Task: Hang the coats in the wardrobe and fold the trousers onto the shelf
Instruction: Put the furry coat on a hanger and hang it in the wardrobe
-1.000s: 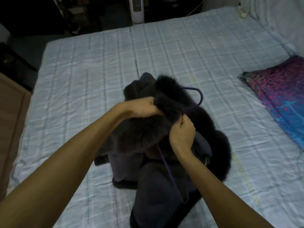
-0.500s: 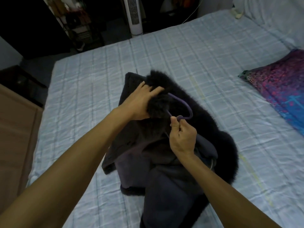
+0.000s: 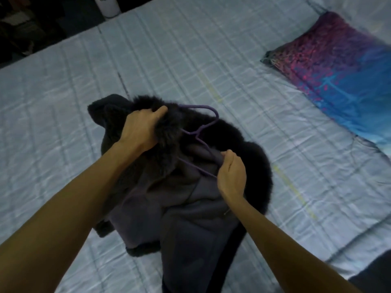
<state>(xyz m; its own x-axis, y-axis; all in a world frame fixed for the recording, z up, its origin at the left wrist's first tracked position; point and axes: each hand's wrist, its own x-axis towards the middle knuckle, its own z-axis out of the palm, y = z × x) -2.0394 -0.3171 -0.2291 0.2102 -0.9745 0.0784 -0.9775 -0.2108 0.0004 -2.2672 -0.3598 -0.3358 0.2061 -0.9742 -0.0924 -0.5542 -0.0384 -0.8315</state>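
A dark grey coat (image 3: pixel 186 220) with a black fur collar (image 3: pixel 256 163) lies crumpled in the middle of the bed. A thin purple hanger (image 3: pixel 200 135) rests on top of it, its hook toward the far side and its arms running down into the coat's neck. My left hand (image 3: pixel 141 127) grips the left end of the fur collar. My right hand (image 3: pixel 231 174) pinches the coat's fabric by the hanger's right arm; whether the wire is also in the fingers is unclear. No trousers or wardrobe are in sight.
The bed (image 3: pixel 63 115) carries a pale blue checked sheet. A pink and blue patterned pillow (image 3: pixel 342 66) lies at the right. A white fan base (image 3: pixel 106 6) stands on the dark floor beyond the bed's far edge.
My right hand has moved from the hanger's neck down to the coat fabric at its right arm. My left hand has closed round the fur collar. The hanger's hook now lies further out.
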